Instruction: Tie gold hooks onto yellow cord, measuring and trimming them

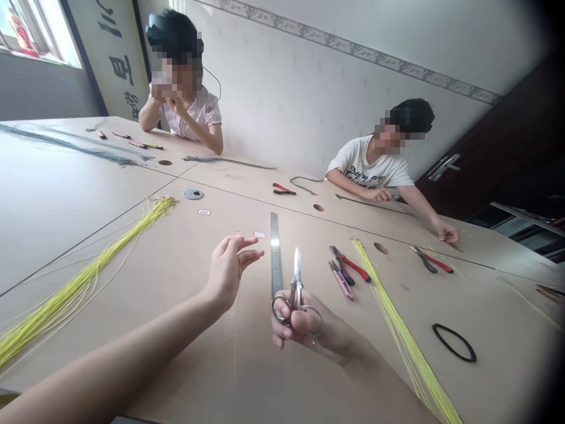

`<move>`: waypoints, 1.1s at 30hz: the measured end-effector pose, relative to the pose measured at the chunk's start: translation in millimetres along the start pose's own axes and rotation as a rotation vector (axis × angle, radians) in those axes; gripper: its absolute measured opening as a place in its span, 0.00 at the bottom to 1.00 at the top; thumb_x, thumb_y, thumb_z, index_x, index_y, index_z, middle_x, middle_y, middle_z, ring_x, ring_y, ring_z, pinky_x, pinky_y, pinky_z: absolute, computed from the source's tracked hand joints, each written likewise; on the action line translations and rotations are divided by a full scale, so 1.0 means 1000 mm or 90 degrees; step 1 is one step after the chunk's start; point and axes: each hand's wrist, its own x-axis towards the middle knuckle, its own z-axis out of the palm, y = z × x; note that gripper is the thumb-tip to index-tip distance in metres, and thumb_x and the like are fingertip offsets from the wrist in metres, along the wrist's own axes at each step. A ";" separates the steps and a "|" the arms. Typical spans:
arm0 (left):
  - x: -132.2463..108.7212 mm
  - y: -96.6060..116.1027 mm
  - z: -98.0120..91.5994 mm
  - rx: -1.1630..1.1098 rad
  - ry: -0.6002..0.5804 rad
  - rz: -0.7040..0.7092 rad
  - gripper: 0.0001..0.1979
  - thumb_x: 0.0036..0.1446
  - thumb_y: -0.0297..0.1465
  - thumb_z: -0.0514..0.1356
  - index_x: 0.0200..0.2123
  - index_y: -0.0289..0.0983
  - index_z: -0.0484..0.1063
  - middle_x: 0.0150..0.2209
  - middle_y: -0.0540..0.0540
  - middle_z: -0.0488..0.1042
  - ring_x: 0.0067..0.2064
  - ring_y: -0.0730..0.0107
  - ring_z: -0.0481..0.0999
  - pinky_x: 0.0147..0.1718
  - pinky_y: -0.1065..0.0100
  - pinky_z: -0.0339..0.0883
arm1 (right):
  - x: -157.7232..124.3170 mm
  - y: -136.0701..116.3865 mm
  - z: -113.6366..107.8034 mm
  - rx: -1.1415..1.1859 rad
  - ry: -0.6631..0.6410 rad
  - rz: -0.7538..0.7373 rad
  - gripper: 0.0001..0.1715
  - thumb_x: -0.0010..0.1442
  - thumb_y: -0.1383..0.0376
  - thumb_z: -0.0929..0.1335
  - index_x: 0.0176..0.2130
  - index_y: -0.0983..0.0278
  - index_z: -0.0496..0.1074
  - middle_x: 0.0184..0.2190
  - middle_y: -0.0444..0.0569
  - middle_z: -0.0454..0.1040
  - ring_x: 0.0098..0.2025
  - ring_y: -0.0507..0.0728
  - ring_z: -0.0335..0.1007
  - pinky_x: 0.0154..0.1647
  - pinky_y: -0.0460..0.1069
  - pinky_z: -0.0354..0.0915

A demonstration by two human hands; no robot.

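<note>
1. Long pale wooden table (132,194), made of joined boards, runs across the room; white wall (300,82) with patterned border behind it.
2. Two co-workers sit across the table: one at far left in a pale pink blouse (196,115), arms propped on the table, and one at right in a white printed T-shirt (368,168), forearms on the table.
3. Two yellow cord bundles lie flat: one long bundle (83,280) left of the person's arms, one (404,330) to the right.
4. Two grey wire bundles (70,144) and (227,160) lie further off, near the pink blouse.
5. Four plier-type tools: three red-and-black pliers (348,265), (431,259), (283,189), and one pink-handled pair (342,281).
6. One steel ruler (276,253), upright in view, just behind the scissors.
7. One black rubber band (454,343) at lower right.
8. Three round table holes, nearest one (381,248). One metal washer-like disc (193,194). Two small white labels (259,234) and (203,212).
9. Right hand (300,321) is closed, gripping small steel scissors (294,300) by the finger loops, blades shut and pointing up, tip glaring bright.
10. Left hand (229,271) is open, fingers loosely spread, well clear of the scissors, nearest the ruler; anything held there is too small to tell.
</note>
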 end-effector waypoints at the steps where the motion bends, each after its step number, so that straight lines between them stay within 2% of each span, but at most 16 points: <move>1: -0.001 0.001 0.000 -0.003 0.001 0.000 0.07 0.54 0.34 0.55 0.29 0.36 0.61 0.37 0.47 0.72 0.29 0.74 0.75 0.41 0.62 0.68 | 0.001 -0.001 0.003 0.034 -0.027 -0.011 0.32 0.36 0.40 0.69 0.22 0.61 0.55 0.16 0.36 0.54 0.21 0.48 0.54 0.29 0.49 0.61; 3: -0.004 0.003 0.001 0.000 -0.008 0.002 0.07 0.54 0.33 0.55 0.28 0.36 0.61 0.33 0.50 0.71 0.25 0.77 0.73 0.38 0.65 0.68 | 0.002 -0.003 0.005 0.057 -0.044 -0.013 0.28 0.39 0.47 0.73 0.21 0.63 0.57 0.17 0.36 0.55 0.21 0.47 0.53 0.27 0.46 0.56; 6: -0.011 0.002 0.003 0.024 -0.034 0.005 0.08 0.54 0.32 0.56 0.25 0.36 0.62 0.27 0.54 0.69 0.23 0.80 0.69 0.32 0.70 0.65 | 0.000 -0.001 -0.002 -0.011 0.021 0.012 0.20 0.38 0.58 0.75 0.24 0.65 0.64 0.19 0.37 0.57 0.22 0.46 0.51 0.23 0.45 0.49; 8: -0.017 0.001 0.004 0.057 -0.057 0.008 0.08 0.55 0.30 0.56 0.24 0.36 0.63 0.25 0.55 0.68 0.22 0.81 0.66 0.29 0.72 0.62 | -0.004 0.003 -0.008 -0.055 0.064 0.013 0.18 0.37 0.61 0.75 0.27 0.65 0.67 0.21 0.38 0.57 0.22 0.46 0.50 0.22 0.45 0.49; 10: -0.023 0.001 0.006 0.115 -0.095 0.031 0.09 0.56 0.29 0.54 0.24 0.36 0.63 0.23 0.55 0.67 0.22 0.81 0.65 0.28 0.72 0.60 | -0.010 0.007 -0.011 -0.086 0.083 -0.001 0.15 0.41 0.61 0.74 0.26 0.65 0.67 0.20 0.38 0.57 0.21 0.47 0.50 0.21 0.45 0.49; 12: -0.029 0.002 0.007 0.170 -0.149 0.061 0.10 0.58 0.28 0.53 0.24 0.37 0.63 0.22 0.56 0.67 0.22 0.81 0.65 0.27 0.73 0.60 | -0.015 0.010 -0.012 -0.146 0.154 -0.050 0.12 0.47 0.61 0.71 0.23 0.64 0.64 0.19 0.38 0.56 0.21 0.47 0.50 0.21 0.46 0.49; 14: -0.035 0.004 0.008 0.194 -0.197 0.075 0.10 0.58 0.28 0.53 0.24 0.37 0.63 0.22 0.56 0.67 0.21 0.81 0.64 0.26 0.73 0.60 | -0.019 0.011 -0.010 -0.209 0.249 -0.127 0.14 0.51 0.63 0.68 0.20 0.63 0.60 0.20 0.40 0.56 0.23 0.49 0.51 0.22 0.46 0.50; 16: -0.040 0.004 0.008 0.201 -0.225 0.072 0.09 0.58 0.28 0.54 0.25 0.37 0.63 0.23 0.55 0.68 0.21 0.81 0.65 0.24 0.73 0.61 | -0.022 0.011 -0.008 -0.227 0.293 -0.185 0.16 0.51 0.64 0.67 0.19 0.63 0.57 0.22 0.41 0.57 0.25 0.50 0.53 0.24 0.47 0.51; 19: -0.043 0.004 0.007 0.207 -0.245 0.067 0.09 0.58 0.29 0.54 0.25 0.38 0.63 0.23 0.55 0.68 0.21 0.80 0.65 0.23 0.73 0.61 | -0.022 0.011 -0.006 -0.163 0.228 -0.170 0.15 0.53 0.62 0.65 0.20 0.63 0.57 0.22 0.41 0.56 0.24 0.49 0.52 0.23 0.46 0.51; 23: -0.046 0.003 0.006 0.210 -0.268 0.058 0.08 0.58 0.29 0.55 0.26 0.39 0.63 0.23 0.55 0.68 0.21 0.79 0.66 0.22 0.73 0.62 | -0.021 0.011 -0.001 -0.065 0.090 -0.043 0.11 0.54 0.59 0.64 0.25 0.63 0.64 0.18 0.39 0.55 0.20 0.48 0.48 0.20 0.45 0.48; 26: -0.048 0.002 0.005 0.219 -0.272 0.058 0.07 0.57 0.28 0.55 0.26 0.39 0.63 0.22 0.55 0.68 0.21 0.78 0.66 0.22 0.73 0.62 | -0.021 0.012 0.003 -0.058 0.073 0.003 0.12 0.52 0.61 0.65 0.23 0.62 0.60 0.17 0.38 0.52 0.19 0.47 0.46 0.18 0.45 0.45; 29: -0.048 0.002 0.005 0.220 -0.271 0.059 0.07 0.56 0.27 0.55 0.25 0.39 0.63 0.21 0.54 0.68 0.22 0.77 0.66 0.22 0.73 0.62 | -0.023 0.013 0.005 -0.069 0.071 -0.029 0.16 0.53 0.61 0.64 0.21 0.62 0.53 0.17 0.37 0.49 0.20 0.47 0.45 0.19 0.45 0.46; 33: -0.050 0.003 0.006 0.196 -0.282 0.067 0.07 0.54 0.24 0.54 0.25 0.38 0.62 0.21 0.54 0.66 0.24 0.76 0.65 0.25 0.72 0.62 | -0.026 0.013 0.007 -0.152 0.067 -0.033 0.11 0.52 0.60 0.63 0.24 0.62 0.56 0.19 0.39 0.53 0.22 0.48 0.50 0.20 0.45 0.50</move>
